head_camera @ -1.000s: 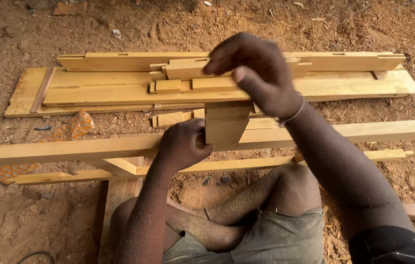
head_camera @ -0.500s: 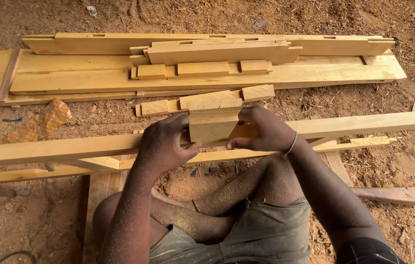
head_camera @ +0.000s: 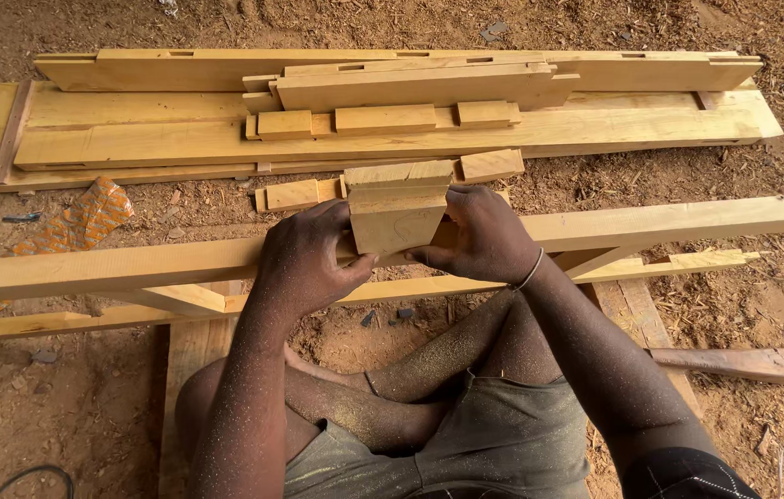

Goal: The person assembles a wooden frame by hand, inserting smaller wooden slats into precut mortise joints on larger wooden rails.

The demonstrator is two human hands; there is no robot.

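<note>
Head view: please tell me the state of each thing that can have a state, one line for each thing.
Left hand: gripping the left side of the wooden block.
Right hand: gripping the right side of the block.
Wooden block: upright, held against the long beam.
Long beam: lying across, in front of the person.
Stacked boards: lying flat on the ground.
Orange wrapper: crumpled on the dirt.

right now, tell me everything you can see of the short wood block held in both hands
The short wood block is pale yellow, sawn timber, wider at the top and tapering downward, with a stepped upper edge. It stands upright against the long beam crossing the scene. The left hand grips its left side and the right hand its right side.
</note>
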